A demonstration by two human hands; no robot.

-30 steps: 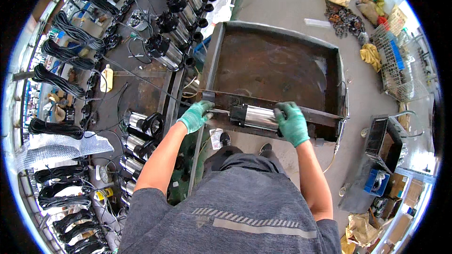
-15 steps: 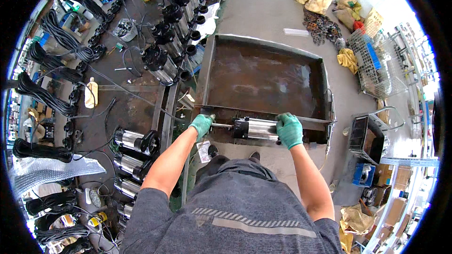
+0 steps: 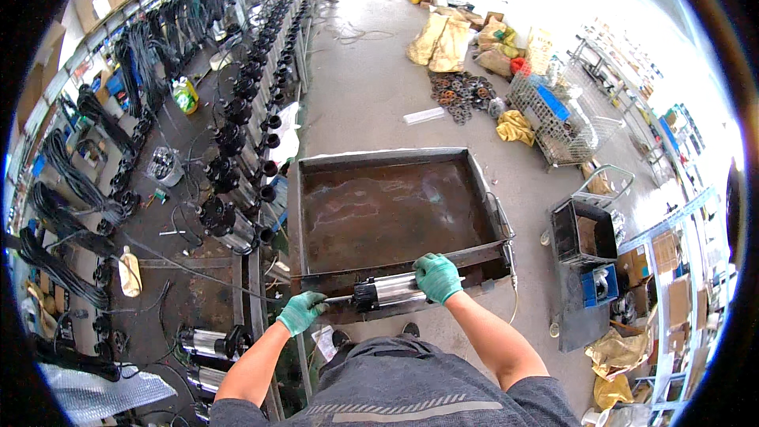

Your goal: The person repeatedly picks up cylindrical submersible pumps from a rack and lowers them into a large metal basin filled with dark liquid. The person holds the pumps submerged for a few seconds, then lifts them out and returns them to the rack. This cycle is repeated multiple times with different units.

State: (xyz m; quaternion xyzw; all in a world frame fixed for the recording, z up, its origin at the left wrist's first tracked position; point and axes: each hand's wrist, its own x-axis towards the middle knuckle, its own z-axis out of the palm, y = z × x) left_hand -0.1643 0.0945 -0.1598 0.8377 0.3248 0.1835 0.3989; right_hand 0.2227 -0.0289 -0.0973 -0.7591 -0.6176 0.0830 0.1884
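A shiny steel cylinder with a black end, which looks like a pump motor (image 3: 397, 290), lies sideways above the near ledge of a metal tank. From its black end a thin metal shaft (image 3: 340, 299) sticks out to the left. My left hand (image 3: 302, 312), in a green glove, is closed on the tip of that shaft. Wrapped over the cylinder's right end is my right hand (image 3: 438, 277), gloved in green too, hiding that end. The motor tilts slightly, its right end farther from me.
The shallow tank (image 3: 387, 213) holds dark brown liquid. Left of it, several steel pumps (image 3: 225, 225) stand in a row, and more motors (image 3: 207, 341) lie on the bench. At right are a black crate on a cart (image 3: 583, 229) and a wire basket (image 3: 553, 115). Sacks (image 3: 443, 39) lie beyond.
The head view has tipped up, showing more of the far room. The motor has turned from nearly level to slightly slanted, still between both hands.
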